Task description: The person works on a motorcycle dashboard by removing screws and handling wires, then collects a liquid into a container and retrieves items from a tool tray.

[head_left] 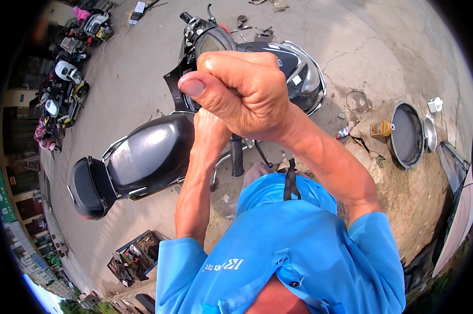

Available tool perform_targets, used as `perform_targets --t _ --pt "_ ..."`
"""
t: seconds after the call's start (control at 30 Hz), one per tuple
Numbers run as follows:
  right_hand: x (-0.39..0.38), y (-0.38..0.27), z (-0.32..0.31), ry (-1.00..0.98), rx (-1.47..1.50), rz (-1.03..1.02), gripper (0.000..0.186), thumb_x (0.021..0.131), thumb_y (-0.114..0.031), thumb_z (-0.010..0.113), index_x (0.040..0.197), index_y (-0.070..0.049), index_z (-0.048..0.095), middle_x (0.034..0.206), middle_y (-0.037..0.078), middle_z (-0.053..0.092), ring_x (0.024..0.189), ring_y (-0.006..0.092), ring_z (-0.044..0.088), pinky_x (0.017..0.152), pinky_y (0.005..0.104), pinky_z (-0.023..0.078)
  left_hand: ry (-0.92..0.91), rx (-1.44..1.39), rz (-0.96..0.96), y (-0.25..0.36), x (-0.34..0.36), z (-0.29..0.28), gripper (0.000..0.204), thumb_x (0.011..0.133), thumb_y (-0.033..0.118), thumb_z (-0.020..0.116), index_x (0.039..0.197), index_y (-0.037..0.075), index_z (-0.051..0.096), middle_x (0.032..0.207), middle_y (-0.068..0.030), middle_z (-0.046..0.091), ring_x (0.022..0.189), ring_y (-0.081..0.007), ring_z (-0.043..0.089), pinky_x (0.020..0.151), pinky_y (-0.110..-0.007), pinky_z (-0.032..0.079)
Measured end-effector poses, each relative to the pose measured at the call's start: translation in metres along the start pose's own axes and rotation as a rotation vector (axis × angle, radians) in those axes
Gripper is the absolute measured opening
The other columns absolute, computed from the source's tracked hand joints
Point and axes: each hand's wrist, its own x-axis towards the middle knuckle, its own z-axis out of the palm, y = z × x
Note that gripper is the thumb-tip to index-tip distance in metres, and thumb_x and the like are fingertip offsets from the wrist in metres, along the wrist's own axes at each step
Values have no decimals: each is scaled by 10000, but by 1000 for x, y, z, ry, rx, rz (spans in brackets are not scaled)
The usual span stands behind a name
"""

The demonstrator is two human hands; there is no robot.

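My right hand (249, 94) is raised close up in a tight fist, the thumb folded along the curled fingers. Whatever is inside it, if anything, is hidden. Just below and behind it is my left hand (211, 128); its back and wrist show, but the right fist covers its fingers. Beyond both hands stands a motor scooter (151, 149) with a long black seat and a black rear top box (90, 188). A black handlebar grip (237, 159) shows beneath the right fist. The front body panel (304, 78) is dark with a clear lamp.
A toolbox (134, 259) full of loose tools lies at the lower left. At right are a round black basin (408, 135), a yellow bottle (381, 129) and a white container (435, 104). Parked scooters (63, 99) line the far left. Loose parts (265, 34) lie beyond the scooter.
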Motion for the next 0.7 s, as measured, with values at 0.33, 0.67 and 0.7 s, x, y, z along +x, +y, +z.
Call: perform_targets --t 0.33,0.67,0.7 --pt "10 3 -48 -307 -224 145 348 950 -279 639 749 -22 518 539 61 461 486 180 452 475 326 398 -237 387 -130 -14 2 16 236 809 168 631 843 -55 562 773 -265 662 628 -395 679 577 -465 564" --pt "52 -52 -73 -980 -775 233 201 910 -216 623 933 -37 535 699 188 633 718 399 654 629 483 521 -199 403 -90 -21 -3 17 253 811 184 647 829 -55 568 749 -262 657 600 -377 682 532 -453 557" --pt "52 -48 -75 -984 -773 236 201 910 -216 623 933 -37 535 699 188 633 718 399 654 629 483 521 -218 405 -96 -20 -2 16 252 811 185 647 824 -54 567 747 -260 657 601 -378 681 533 -453 557"
